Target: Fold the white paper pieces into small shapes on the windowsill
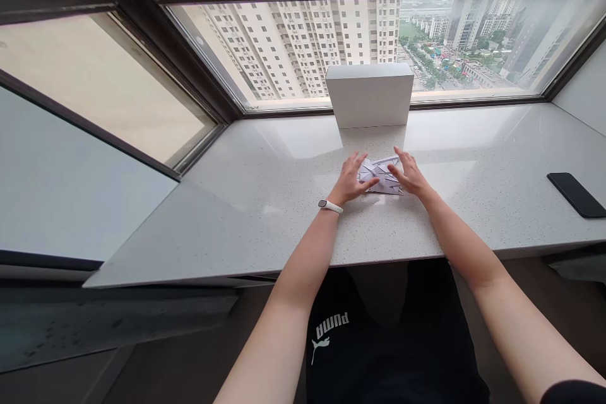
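On the pale speckled counter lies a small heap of white folded paper, with creased, angular pieces overlapping. My left hand is at its left edge, fingers stretched out and the thumb reaching over the paper. Opposite it, my right hand flanks the right edge, its fingers apart and its thumb also over the paper. Both hands appear to touch the paper's sides, though the exact contact is too small to make out. A wristband with a white strap is on my left wrist.
Behind the paper, a white box stands upright against the window. A black phone lies at the far right of the counter. The counter's front edge runs just before my legs. Dark window frames border the left side.
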`<act>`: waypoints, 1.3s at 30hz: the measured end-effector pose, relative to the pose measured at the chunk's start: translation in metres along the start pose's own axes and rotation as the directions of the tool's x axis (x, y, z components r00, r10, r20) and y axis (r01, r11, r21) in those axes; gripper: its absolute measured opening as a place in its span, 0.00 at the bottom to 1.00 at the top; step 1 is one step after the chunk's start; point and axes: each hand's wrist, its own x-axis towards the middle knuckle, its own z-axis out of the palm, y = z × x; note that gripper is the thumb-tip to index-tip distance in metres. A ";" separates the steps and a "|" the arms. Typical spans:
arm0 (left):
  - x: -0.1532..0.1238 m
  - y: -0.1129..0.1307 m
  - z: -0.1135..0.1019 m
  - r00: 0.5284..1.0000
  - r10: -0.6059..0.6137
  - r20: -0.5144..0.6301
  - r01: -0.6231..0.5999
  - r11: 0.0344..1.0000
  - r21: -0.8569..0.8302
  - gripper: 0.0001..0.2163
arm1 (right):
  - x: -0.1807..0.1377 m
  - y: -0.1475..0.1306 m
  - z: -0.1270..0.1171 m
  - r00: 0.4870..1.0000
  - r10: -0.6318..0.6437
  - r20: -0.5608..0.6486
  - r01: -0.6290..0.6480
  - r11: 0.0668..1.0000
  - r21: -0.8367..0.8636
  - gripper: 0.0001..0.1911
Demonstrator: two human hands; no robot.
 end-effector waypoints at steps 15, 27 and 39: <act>0.008 -0.006 -0.001 0.980 0.084 -0.179 -0.106 0.987 -0.119 0.23 | 0.003 0.001 -0.001 0.995 -0.086 -0.048 0.088 0.995 0.049 0.44; 0.004 -0.007 -0.007 0.969 -0.066 -0.236 -0.020 0.938 -0.345 0.34 | 0.005 0.001 0.005 0.990 -0.006 -0.143 0.026 0.990 0.142 0.64; 0.003 -0.005 -0.004 0.951 -0.213 -0.224 0.170 0.965 -0.198 0.42 | 0.013 0.032 0.003 0.905 0.229 -0.358 -0.198 0.972 0.124 0.56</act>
